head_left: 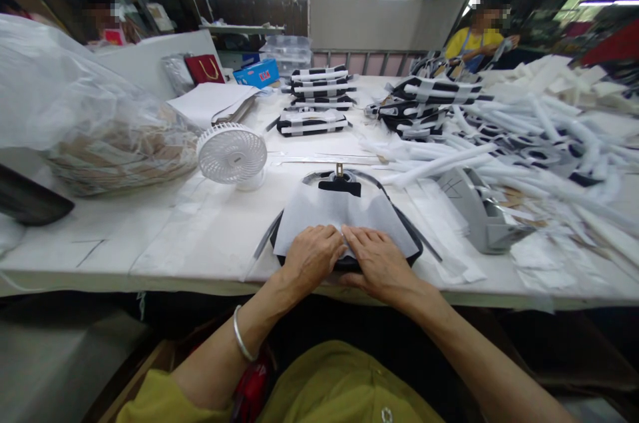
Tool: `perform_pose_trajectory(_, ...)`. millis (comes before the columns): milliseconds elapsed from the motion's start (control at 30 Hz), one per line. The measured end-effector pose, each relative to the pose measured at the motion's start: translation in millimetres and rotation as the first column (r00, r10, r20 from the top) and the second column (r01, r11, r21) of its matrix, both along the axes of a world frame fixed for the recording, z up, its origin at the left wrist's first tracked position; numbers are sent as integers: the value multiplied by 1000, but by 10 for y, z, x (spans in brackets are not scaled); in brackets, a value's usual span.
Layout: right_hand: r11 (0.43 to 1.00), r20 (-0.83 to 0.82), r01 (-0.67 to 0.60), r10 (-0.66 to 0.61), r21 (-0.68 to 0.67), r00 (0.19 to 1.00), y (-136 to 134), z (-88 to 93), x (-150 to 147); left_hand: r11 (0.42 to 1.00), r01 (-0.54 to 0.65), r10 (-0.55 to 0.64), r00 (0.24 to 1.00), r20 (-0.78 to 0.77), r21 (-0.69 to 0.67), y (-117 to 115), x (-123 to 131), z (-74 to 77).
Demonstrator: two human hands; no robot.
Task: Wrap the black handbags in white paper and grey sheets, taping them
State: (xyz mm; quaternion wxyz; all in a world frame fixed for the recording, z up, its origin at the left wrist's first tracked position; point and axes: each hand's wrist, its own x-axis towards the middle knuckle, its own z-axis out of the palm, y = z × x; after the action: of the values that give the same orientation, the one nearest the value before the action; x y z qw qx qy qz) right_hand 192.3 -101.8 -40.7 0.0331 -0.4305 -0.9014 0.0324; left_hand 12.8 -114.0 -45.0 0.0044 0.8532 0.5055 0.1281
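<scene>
A black handbag (415,246) lies flat at the near edge of the table, with a white paper sheet (319,213) spread over its body. A metal clasp (339,170) on a black tab shows above the sheet's far edge, and the handle loops around it. My left hand (314,251) rests on the sheet's near part with its fingers curled together at the paper. Beside it, my right hand (377,256) lies on the sheet with fingers stretched out and its thumb lower, by the bag's near edge. The two hands' fingertips almost meet at the middle.
Left of the bag stands a small white fan (232,153), with a large plastic bag (100,123) beyond it. A grey tape dispenser (486,213) sits at right near white strips (444,223). Wrapped black bags (319,103) are stacked behind. A person in yellow (474,40) works farther back.
</scene>
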Motion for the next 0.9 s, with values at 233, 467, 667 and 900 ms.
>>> perform_pose_trajectory(233,1000,-24,-15,15,8,1000,5,-40,27,999,-30,35,986,164,-34,-39,-48,-104)
perform_pose_trajectory(467,1000,-26,-8,9,13,1000,-10,-36,31,999,32,-42,960,277,39,-18,-75,-191)
perform_pose_trajectory(667,1000,-15,-17,18,10,1000,-7,-34,45,999,43,-38,970,239,-12,-16,-72,-192)
perform_pose_trajectory(900,999,110,-47,46,8,993,6,-61,31,996,64,-52,985,167,-66,-5,-50,-217)
